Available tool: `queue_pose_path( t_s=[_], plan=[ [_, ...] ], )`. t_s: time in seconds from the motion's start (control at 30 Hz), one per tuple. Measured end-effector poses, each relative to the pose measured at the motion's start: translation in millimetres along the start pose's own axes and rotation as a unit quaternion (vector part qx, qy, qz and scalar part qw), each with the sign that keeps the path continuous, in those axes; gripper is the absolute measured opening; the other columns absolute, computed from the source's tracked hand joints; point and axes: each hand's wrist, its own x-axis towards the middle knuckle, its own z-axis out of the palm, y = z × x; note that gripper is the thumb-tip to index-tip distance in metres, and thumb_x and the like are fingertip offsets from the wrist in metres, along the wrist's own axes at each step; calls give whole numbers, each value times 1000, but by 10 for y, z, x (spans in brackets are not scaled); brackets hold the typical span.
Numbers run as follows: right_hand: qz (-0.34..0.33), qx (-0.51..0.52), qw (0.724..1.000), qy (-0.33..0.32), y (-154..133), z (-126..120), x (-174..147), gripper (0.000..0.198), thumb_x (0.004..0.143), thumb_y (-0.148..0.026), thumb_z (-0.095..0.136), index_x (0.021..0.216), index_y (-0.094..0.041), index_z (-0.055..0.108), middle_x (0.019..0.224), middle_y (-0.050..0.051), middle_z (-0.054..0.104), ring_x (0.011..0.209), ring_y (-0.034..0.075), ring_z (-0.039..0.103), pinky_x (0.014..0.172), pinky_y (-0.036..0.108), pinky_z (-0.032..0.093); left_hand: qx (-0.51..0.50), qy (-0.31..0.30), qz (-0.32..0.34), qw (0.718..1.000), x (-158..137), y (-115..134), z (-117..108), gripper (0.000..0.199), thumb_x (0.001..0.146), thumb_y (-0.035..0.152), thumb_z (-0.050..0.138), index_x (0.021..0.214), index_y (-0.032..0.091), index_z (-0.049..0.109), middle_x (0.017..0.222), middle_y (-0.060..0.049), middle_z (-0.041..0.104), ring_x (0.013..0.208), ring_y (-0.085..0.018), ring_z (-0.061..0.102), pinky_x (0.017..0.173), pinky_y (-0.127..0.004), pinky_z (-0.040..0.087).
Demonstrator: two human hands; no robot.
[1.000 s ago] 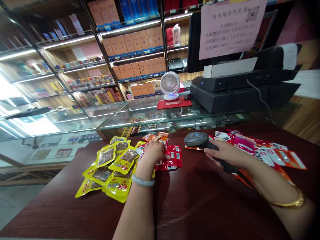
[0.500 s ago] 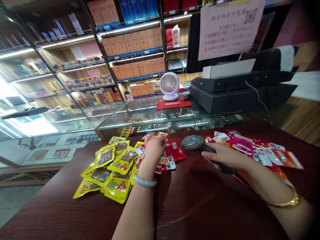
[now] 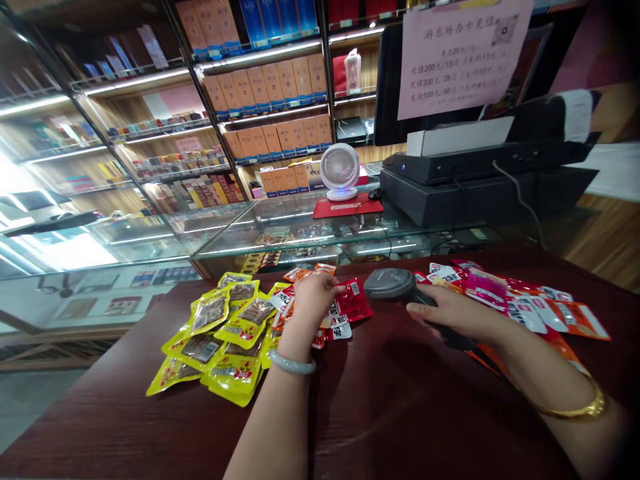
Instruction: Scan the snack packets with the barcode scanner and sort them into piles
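My left hand (image 3: pixel 315 295), with a pale bangle at the wrist, is closed on the edge of a red snack packet (image 3: pixel 355 300). A small barcode patch shows on that packet's upper corner. Under and around this hand lie orange, red and white packets (image 3: pixel 341 331). In my right hand (image 3: pixel 455 307) is a dark handheld barcode scanner (image 3: pixel 390 285), its head just right of the red packet and apart from it. Yellow snack packets (image 3: pixel 235 370) are heaped to the left of my left hand. Beyond my right hand spreads a pile of red, pink and orange packets (image 3: pixel 530 310).
The packets lie on a dark brown wooden table (image 3: pixel 125 427). Behind it stands a glass display counter (image 3: pixel 225 230) bearing a white fan (image 3: pixel 341 170), a red mat (image 3: pixel 327 209) and a dark register (image 3: pixel 480 190). A pink notice (image 3: pixel 460 60) hangs on the monitor.
My left hand has lifted and turned the red packet slightly, so its barcode corner shows more. The scanner has shifted slightly right, and the blue light on its head no longer shows.
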Motion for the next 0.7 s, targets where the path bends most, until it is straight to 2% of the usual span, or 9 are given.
queue_pose_path(
  t_s=[0.1,0.17,0.23,0.3,0.37,0.47,0.57,0.7],
  plan=[
    [-4,12,1000,0,14,-4,-1,43,86,-62,64,93,-21,54,57,-6,55,42,10,50,42,22,38,-158,-16,9,987,-1,66,163,21,80,39,69,91,22,76,84,-3,75,82,-19,67,77,-29,48],
    [-4,15,1000,-4,12,-4,0,42,86,-62,63,90,-21,53,55,-7,54,42,10,49,42,22,38,-265,-56,48,961,-6,132,262,29,84,33,66,109,20,74,99,-5,76,88,-19,68,81,-28,50],
    [-1,14,1000,-6,4,-4,4,43,86,-63,63,86,-22,51,53,-6,54,42,11,49,42,22,37,-293,-76,85,949,-20,176,296,42,87,28,63,129,21,64,117,-7,73,102,-19,67,89,-29,50],
    [2,12,1000,-6,-4,-7,9,44,85,-64,63,85,-22,49,52,-6,54,41,11,49,42,22,36,-197,-60,99,974,-43,175,255,47,86,29,64,132,23,62,125,-8,69,113,-22,63,97,-32,46],
    [4,11,1000,-6,-6,-11,13,44,85,-64,63,83,-23,48,52,-6,54,41,11,50,42,23,36,-31,-45,97,994,-72,138,177,43,83,38,68,123,22,68,123,-11,68,118,-28,58,102,-38,42],
    [4,7,1000,-7,3,-15,19,45,84,-65,63,81,-23,48,54,-6,54,41,11,50,43,22,36,145,-66,87,983,-113,83,99,49,75,55,72,110,20,71,118,-15,67,119,-34,54,103,-45,39],
    [6,-3,1000,-8,17,-12,35,45,83,-66,64,81,-22,50,56,-6,54,42,10,50,43,23,38,179,-90,79,977,-136,79,102,55,71,62,72,105,20,68,120,-15,65,120,-34,53,102,-45,37],
    [15,-16,1000,-5,20,-3,53,46,83,-66,63,81,-22,50,56,-6,53,41,10,50,43,23,41,182,-75,66,978,-123,105,116,55,73,64,69,104,19,63,117,-15,67,120,-33,53,100,-43,36]
  ],
)
